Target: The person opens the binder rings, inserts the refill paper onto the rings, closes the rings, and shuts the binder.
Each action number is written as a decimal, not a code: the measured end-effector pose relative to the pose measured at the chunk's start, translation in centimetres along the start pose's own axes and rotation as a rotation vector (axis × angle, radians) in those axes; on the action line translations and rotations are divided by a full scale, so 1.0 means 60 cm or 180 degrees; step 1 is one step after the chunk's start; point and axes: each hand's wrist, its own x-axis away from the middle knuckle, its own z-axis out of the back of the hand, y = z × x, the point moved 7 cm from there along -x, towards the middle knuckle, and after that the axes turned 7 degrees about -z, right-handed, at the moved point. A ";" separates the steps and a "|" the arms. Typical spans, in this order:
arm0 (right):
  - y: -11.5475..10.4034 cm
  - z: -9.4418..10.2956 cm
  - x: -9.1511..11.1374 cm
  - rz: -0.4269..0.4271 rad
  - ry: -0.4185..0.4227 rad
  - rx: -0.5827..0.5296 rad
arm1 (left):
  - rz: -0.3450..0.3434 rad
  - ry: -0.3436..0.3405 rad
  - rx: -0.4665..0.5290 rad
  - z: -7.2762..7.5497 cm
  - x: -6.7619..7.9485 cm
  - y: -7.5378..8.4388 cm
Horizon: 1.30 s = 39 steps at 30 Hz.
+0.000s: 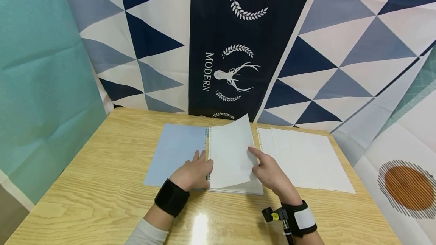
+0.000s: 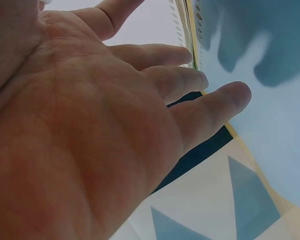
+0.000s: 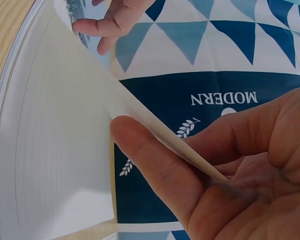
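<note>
A loose-leaf notebook lies open, its pale blue cover [image 1: 178,150] folded out to the left. White pages with punched holes lie on its right half. My right hand [image 1: 271,172] holds the top page [image 1: 229,154] by its right edge, between its fingers. In the right wrist view the raised page curves up from the lined sheet [image 3: 55,135] below and runs in among the fingers. My left hand [image 1: 193,172] rests across the binding with its fingers extended, over the inner edges of the cover and the pages. The left wrist view shows its bare palm.
Several loose punched white sheets [image 1: 306,158] lie overlapped on the wooden table [image 1: 102,199], right of the notebook. A patterned cloth [image 1: 225,48] hangs behind the table's far edge. Teal cloth [image 1: 44,78] covers the left side.
</note>
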 end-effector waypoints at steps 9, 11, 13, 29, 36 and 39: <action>0.000 0.000 0.000 -0.0004 -0.0028 0.0004 | -0.0021 0.0013 -0.0075 0.001 0.000 0.002; 0.000 0.000 0.001 -0.0006 -0.0031 0.0013 | -0.0025 0.0018 -0.0085 0.002 0.000 0.003; 0.000 0.000 0.001 -0.0014 -0.0037 0.0011 | -0.0025 0.0024 -0.0090 0.002 0.000 0.004; 0.007 -0.005 -0.002 -0.0137 -0.0104 0.0009 | -0.0033 0.0011 -0.0120 0.001 -0.001 0.005; 0.013 -0.011 -0.006 -0.0179 -0.0156 0.0020 | -0.0044 0.0005 -0.0128 0.004 0.001 0.007; 0.017 -0.011 -0.008 -0.0180 -0.0166 0.0048 | -0.0051 0.0011 -0.0131 0.005 0.001 0.007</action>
